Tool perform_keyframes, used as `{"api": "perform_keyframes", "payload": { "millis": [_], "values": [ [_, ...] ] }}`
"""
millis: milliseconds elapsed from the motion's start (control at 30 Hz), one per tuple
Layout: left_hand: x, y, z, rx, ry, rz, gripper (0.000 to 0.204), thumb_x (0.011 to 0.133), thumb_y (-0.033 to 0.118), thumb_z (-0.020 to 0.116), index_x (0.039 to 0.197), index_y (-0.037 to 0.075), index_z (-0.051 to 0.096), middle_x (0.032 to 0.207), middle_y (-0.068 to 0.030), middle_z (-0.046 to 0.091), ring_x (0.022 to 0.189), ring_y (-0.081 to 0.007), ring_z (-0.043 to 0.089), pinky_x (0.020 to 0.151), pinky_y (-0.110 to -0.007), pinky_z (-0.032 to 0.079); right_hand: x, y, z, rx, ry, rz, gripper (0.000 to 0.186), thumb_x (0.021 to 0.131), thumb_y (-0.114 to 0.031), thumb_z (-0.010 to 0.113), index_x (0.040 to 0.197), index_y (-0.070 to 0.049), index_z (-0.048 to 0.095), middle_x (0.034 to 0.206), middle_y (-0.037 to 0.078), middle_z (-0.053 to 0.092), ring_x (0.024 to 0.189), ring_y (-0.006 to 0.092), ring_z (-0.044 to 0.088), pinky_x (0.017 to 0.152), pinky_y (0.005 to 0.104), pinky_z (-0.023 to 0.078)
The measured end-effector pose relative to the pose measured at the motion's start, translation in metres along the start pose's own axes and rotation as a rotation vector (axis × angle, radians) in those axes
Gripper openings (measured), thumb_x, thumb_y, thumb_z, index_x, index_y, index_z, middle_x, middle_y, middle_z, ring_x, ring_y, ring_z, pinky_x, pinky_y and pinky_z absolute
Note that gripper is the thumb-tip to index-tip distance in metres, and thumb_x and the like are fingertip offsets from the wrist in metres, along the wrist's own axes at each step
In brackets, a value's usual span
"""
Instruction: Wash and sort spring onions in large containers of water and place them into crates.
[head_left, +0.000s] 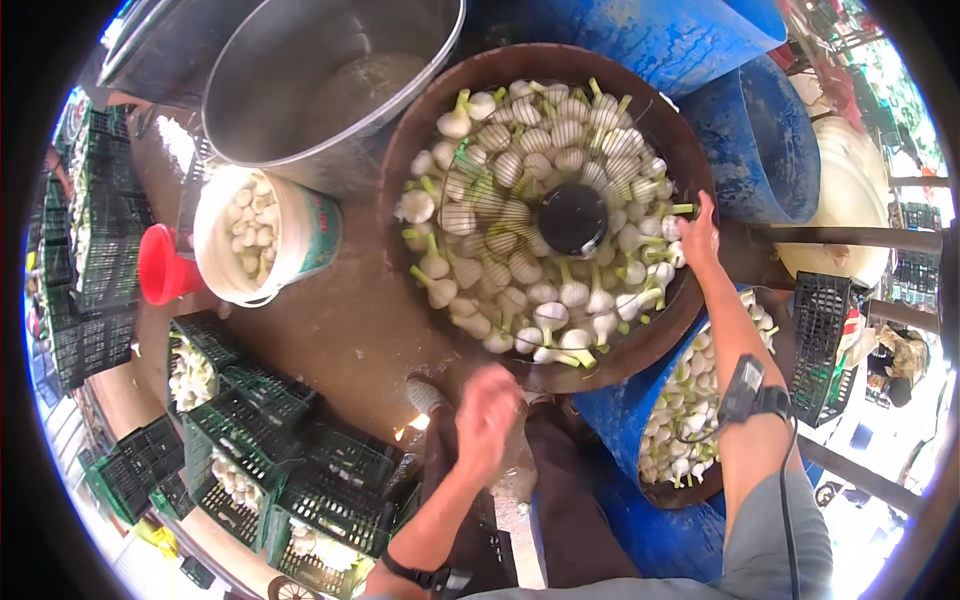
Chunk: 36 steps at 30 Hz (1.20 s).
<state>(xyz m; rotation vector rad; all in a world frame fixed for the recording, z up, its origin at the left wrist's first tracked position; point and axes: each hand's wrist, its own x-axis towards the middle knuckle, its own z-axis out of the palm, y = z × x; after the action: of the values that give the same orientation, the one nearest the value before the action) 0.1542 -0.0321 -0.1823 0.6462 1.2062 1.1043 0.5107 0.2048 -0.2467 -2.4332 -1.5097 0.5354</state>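
A round rust-brown tub holds many white garlic bulbs with short green stems, lying around a black central hub under thin curved wires. At the tub's right rim is my right hand, its thumb and fingers apart beside a garlic bulb; no firm grip on it shows. My left hand hangs above my legs, just off the tub's near edge. Motion smears its fingers, which look bent, and nothing can be made out in them.
To the left stand a white bucket of garlic, a red container and stacked dark crates. A large metal vat is behind. Blue barrels stand at the far right; another blue barrel with garlic is by my right arm.
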Motion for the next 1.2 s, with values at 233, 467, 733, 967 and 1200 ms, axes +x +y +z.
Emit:
{"api": "perform_keyframes", "payload": {
  "millis": [233, 467, 733, 967, 1200],
  "values": [
    [0.043, 0.084, -0.005, 0.016, 0.467, -0.269, 0.046, 0.086, 0.015, 0.055, 0.126, 0.006, 0.034, 0.107, -0.0136, 0.054, 0.088, -0.0235, 0.059, 0.074, -0.034, 0.049, -0.155, -0.004, -0.089, 0.806, -0.622, 0.597, 0.066, 0.072, 0.007, 0.045, 0.129, -0.016, 0.021, 0.065, 0.017, 0.057, 0.047, 0.0163, 0.051, 0.037, 0.0239, 0.033],
    [0.024, 0.172, 0.025, -0.195, 0.454, -0.514, 0.032, 0.075, -0.001, 0.042, 0.105, 0.006, 0.033, 0.071, -0.0168, 0.053, 0.056, -0.0336, 0.059, 0.051, -0.051, 0.053, -0.207, -0.017, -0.174, 0.773, -0.955, 0.901, 0.018, 0.077, 0.005, 0.036, 0.094, 0.008, 0.040, 0.069, 0.023, 0.056, 0.060, 0.0293, 0.062, 0.034, 0.0270, 0.033],
    [0.206, 0.094, -0.022, -0.128, 0.512, -0.603, 0.012, 0.066, 0.001, 0.045, 0.062, 0.005, 0.035, 0.059, -0.0124, 0.040, 0.048, -0.0349, 0.050, 0.043, -0.055, 0.046, -0.124, 0.026, 0.003, 0.683, -1.146, 1.229, 0.019, 0.076, -0.006, 0.039, 0.079, 0.009, 0.052, 0.068, 0.022, 0.056, 0.035, 0.0159, 0.036, 0.028, 0.0249, 0.027],
    [0.261, 0.001, -0.078, 1.049, 0.019, -0.654, 0.026, 0.074, 0.010, 0.052, 0.096, 0.003, 0.065, 0.084, -0.0168, 0.065, 0.072, -0.0300, 0.064, 0.056, -0.042, 0.050, -0.120, 0.056, 0.098, 0.513, -0.793, 1.136, 0.024, 0.084, -0.018, 0.055, 0.098, 0.002, 0.051, 0.085, 0.018, 0.058, 0.070, 0.0298, 0.059, 0.066, 0.0456, 0.051],
    [0.355, -0.026, -0.066, 1.131, 0.163, -0.902, 0.035, 0.078, 0.023, 0.049, 0.098, -0.004, 0.061, 0.088, -0.0221, 0.064, 0.081, -0.0346, 0.064, 0.071, -0.040, 0.050, -0.053, 0.058, 0.171, 0.415, -0.418, 1.115, 0.033, 0.082, -0.021, 0.059, 0.108, -0.001, 0.055, 0.101, 0.016, 0.060, 0.091, 0.0265, 0.060, 0.076, 0.0408, 0.049]
  ]
}}
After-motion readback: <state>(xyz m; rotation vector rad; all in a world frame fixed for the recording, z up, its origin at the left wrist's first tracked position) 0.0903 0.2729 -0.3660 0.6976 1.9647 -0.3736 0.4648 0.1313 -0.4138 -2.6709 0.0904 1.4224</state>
